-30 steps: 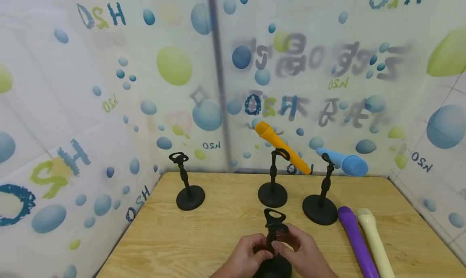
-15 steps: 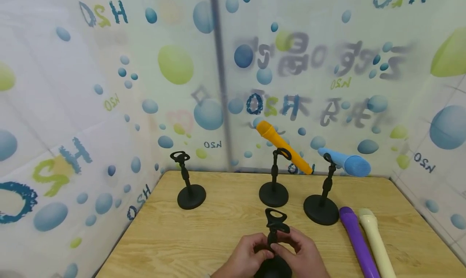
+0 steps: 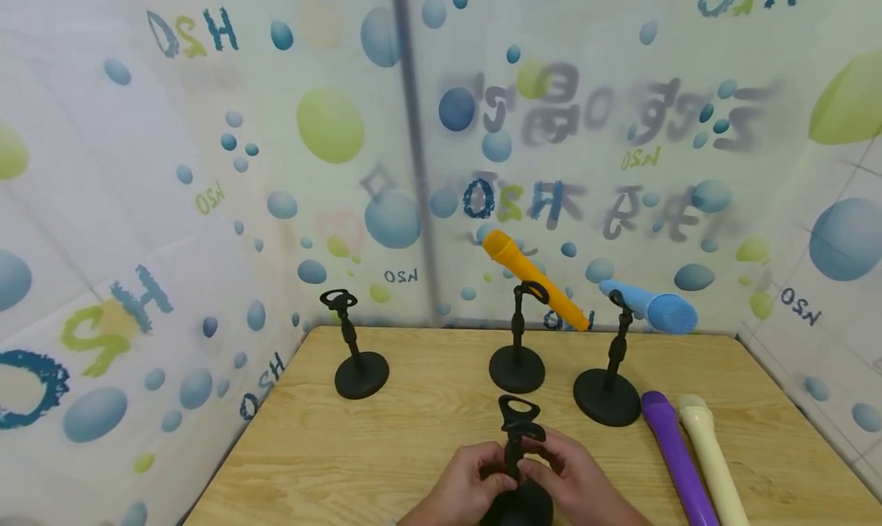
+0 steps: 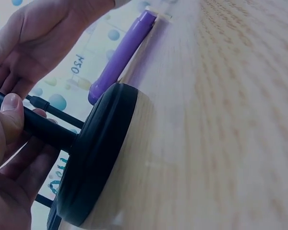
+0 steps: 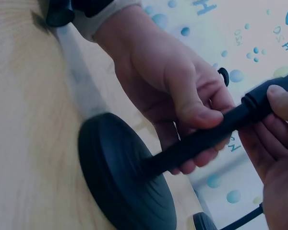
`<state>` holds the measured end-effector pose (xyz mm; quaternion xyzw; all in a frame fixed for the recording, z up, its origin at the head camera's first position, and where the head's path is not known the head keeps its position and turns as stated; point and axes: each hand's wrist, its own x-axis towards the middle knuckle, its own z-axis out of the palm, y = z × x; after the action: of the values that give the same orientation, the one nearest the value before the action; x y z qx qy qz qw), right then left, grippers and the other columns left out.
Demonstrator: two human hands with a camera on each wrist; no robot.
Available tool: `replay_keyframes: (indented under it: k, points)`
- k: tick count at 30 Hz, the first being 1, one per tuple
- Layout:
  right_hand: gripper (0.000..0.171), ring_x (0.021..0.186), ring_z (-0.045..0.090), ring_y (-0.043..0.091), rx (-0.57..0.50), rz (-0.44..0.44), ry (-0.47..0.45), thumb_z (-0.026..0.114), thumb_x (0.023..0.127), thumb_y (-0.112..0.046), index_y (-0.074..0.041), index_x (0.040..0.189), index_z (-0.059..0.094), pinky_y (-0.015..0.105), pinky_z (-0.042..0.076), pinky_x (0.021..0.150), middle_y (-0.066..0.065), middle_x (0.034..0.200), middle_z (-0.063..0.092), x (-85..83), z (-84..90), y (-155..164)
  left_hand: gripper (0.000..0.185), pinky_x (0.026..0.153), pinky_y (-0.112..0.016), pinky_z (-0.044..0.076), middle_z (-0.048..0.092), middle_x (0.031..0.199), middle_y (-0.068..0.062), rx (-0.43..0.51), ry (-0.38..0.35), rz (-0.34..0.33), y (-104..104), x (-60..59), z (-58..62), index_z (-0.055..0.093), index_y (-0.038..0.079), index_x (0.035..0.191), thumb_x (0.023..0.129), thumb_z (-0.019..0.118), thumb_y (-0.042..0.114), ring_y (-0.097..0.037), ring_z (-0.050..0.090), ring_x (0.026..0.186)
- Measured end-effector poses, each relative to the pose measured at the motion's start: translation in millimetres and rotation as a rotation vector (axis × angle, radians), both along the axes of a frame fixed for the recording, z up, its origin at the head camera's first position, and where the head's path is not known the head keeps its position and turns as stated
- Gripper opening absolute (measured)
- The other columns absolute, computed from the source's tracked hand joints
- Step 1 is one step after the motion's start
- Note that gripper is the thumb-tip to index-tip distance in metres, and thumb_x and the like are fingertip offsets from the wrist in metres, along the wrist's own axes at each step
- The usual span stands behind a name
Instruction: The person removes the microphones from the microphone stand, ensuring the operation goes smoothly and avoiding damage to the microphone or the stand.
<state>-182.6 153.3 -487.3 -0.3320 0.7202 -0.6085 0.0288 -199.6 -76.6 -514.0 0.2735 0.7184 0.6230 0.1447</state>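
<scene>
A black microphone stand [image 3: 517,453] with a round base [image 3: 518,507] and an empty clip [image 3: 518,413] stands at the table's near edge. My left hand [image 3: 498,476] grips its pole low down, thumb on top, which the right wrist view shows on the pole [image 5: 211,136]. My right hand [image 3: 536,465] pinches the pole from the other side, a little higher. In the left wrist view the base [image 4: 98,153] sits on the wood with my left thumb [image 4: 12,115] against the pole [image 4: 43,128].
Further back stand an empty stand [image 3: 358,357], a stand holding an orange microphone [image 3: 534,279] and a stand holding a blue microphone [image 3: 651,308]. A purple microphone [image 3: 678,461] and a cream one [image 3: 713,461] lie at the right. Printed curtain walls enclose the wooden table [image 3: 386,449].
Both hands stay on the stand's pole with barely any shift; the stand has not moved.
</scene>
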Motion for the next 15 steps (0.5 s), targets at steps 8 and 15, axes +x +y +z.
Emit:
replay_keyframes:
  k: [8, 15]
  points:
    - [0.037, 0.131, 0.059, -0.008, -0.015, 0.064, -0.041, 0.057, 0.112, -0.008, 0.007, 0.146, 0.061, 0.016, 0.052, 0.105, 0.038, 0.139, 0.06, -1.6, 1.1, 4.7, 0.013, 0.096, -0.019, 0.056, 0.081, 0.112, -0.006, -0.057, -0.028, 0.012, -0.7, -1.5, 1.1, 0.077, 0.007, 0.115, 0.103, 0.072, 0.01, -0.005, 0.073, 0.11]
    - [0.035, 0.123, 0.068, -0.001, 0.006, -0.113, -0.134, 0.064, 0.11, -0.016, 0.0, 0.14, 0.067, 0.017, 0.055, 0.101, 0.022, 0.138, 0.07, 4.5, -0.5, 14.8, 0.014, 0.098, -0.02, 0.056, 0.081, 0.112, -0.002, -0.097, -0.011, 0.018, -3.9, -5.5, -0.5, 0.074, 0.01, 0.117, 0.104, 0.071, 0.013, -0.005, 0.072, 0.111]
